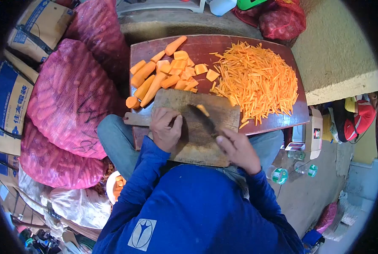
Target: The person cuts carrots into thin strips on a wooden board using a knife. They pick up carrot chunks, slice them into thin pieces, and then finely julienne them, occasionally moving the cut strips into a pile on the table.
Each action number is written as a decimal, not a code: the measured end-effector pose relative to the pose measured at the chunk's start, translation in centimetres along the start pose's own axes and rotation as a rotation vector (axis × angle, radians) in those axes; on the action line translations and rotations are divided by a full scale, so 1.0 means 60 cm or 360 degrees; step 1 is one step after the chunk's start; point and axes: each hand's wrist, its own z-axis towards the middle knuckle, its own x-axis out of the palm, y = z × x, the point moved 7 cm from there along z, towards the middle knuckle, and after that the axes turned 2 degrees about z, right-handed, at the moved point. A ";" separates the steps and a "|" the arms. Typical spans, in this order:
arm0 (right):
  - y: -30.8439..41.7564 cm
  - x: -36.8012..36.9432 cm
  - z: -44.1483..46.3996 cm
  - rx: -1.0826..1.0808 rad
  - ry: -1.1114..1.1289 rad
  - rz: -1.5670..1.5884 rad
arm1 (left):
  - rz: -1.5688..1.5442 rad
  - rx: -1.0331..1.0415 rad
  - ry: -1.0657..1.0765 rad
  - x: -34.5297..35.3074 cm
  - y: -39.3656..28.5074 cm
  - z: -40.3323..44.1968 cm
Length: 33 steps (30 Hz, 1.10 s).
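My right hand (241, 151) grips the handle of a dark-bladed knife (206, 122), which slants across the wooden cutting board (197, 148). Against the blade's far end is a small piece of carrot (203, 110). My left hand (166, 128) rests on the board's left part with its fingers curled in; whatever may be under them is hidden. Beyond the board lie peeled carrots and cut chunks (177, 67) on the reddish table (201, 44). A large heap of carrot strips (256, 80) covers the table's right side.
Pink mesh sacks of carrots (72, 99) are stacked at the left beside cardboard boxes (7, 106). A white container (112, 186) with orange pieces stands by my left leg. Plastic bottles (278, 175) lie on the floor at the right, near a concrete ledge (339, 55).
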 end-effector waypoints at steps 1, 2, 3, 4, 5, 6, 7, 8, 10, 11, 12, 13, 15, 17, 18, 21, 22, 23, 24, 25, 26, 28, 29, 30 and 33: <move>-0.004 -0.027 -0.002 -0.0098 -0.0185 -0.0099 | 0.0091 0.0110 0.0048 0.005 -0.009 0.001; -0.009 -0.043 -0.002 -0.0101 -0.0198 -0.0094 | 0.0181 0.0221 0.0095 0.011 -0.019 0.001; -0.019 -0.068 -0.001 0.0014 -0.0292 -0.0004 | 0.0225 0.0240 0.0132 0.018 -0.016 -0.002; -0.031 -0.091 0.000 0.0128 -0.0388 0.0088 | 0.0222 0.0256 0.0138 0.021 -0.016 -0.003; -0.043 -0.107 0.002 0.0158 -0.0411 0.0140 | 0.0245 0.0244 0.0171 0.024 -0.013 -0.004; -0.050 -0.117 0.005 0.0155 -0.0429 0.0150 | 0.0269 0.0233 0.0207 0.027 -0.013 -0.003; -0.053 -0.131 0.006 0.0094 -0.0526 0.0058 | 0.0268 0.0252 0.0220 0.028 -0.015 -0.002; -0.054 -0.146 0.006 0.0036 -0.0624 -0.0034 | 0.0294 0.0236 0.0236 0.030 -0.016 0.000; -0.055 -0.160 0.006 0.0100 -0.0636 -0.0129 | 0.0319 0.0236 0.0263 0.033 -0.019 0.000; -0.042 -0.163 0.003 -0.0008 -0.0696 -0.0173 | 0.0342 0.0250 0.0274 0.035 -0.020 0.001; -0.025 -0.163 0.001 -0.0119 -0.0754 -0.0218 | 0.0367 0.0265 0.0283 0.037 -0.021 0.003; -0.016 -0.158 -0.003 -0.0128 -0.0788 -0.0261 | 0.0370 0.0279 0.0289 0.038 -0.022 0.004; -0.018 -0.133 -0.006 -0.0261 -0.0757 -0.0288 | 0.0429 0.0365 0.0347 0.048 -0.025 0.009; -0.007 -0.102 -0.015 -0.0416 -0.0616 -0.0269 | 0.0386 0.0353 0.0368 0.062 -0.025 0.026; -0.002 -0.092 -0.021 -0.0416 -0.0625 -0.0261 | 0.0342 0.0332 0.0385 0.071 -0.024 0.037; 0.011 -0.053 -0.026 -0.0285 -0.0312 0.0110 | 0.0401 0.0457 0.0412 0.091 -0.051 0.092; 0.013 -0.048 -0.032 -0.0286 -0.0320 0.0117 | 0.0404 0.0466 0.0418 0.103 -0.050 0.110; 0.010 -0.046 -0.033 -0.0254 -0.0323 0.0140 | 0.0404 0.0528 0.0477 0.123 -0.051 0.132; 0.007 -0.044 -0.035 -0.0215 -0.0324 0.0166 | 0.0404 0.0585 0.0542 0.143 -0.051 0.151; 0.011 -0.047 -0.035 -0.0187 -0.0317 0.0197 | 0.0403 0.0597 0.0541 0.161 -0.047 0.174; 0.008 -0.049 -0.037 -0.0185 -0.0326 0.0199 | 0.0457 0.0657 0.0680 0.191 -0.045 0.190; 0.003 -0.056 -0.036 -0.0216 -0.0347 0.0126 | 0.0503 0.0733 0.0813 0.234 -0.041 0.217; -0.002 -0.058 -0.036 -0.0212 -0.0357 0.0121 | 0.0619 0.0727 0.0907 0.255 -0.036 0.224; -0.006 -0.059 -0.034 -0.0217 -0.0362 0.0065 | 0.0736 0.0721 0.1000 0.276 -0.026 0.228; -0.008 -0.066 -0.036 -0.0206 -0.0393 0.0015 | 0.0784 0.0752 0.1102 0.298 -0.005 0.236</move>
